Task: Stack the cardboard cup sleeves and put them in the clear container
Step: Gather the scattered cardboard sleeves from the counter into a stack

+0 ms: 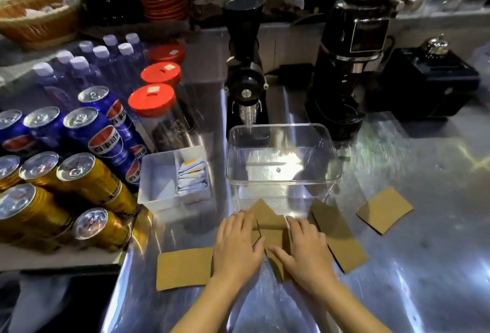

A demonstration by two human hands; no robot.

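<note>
Cup sleeves point(270, 222) — steel counter point(424, 266), hands flat

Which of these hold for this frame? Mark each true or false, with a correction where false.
1. The clear container holds no sleeves. True.
2. Both hands press flat on sleeves in front of the container. True: left hand, right hand.
3. One sleeve lies alone to the right. True.
4. The white tray sits right of the container. False: it sits to its left.
5. The jars have blue lids. False: the lids are red.
6. The right hand lifts a sleeve in the air. False: it lies flat on the counter.
</note>
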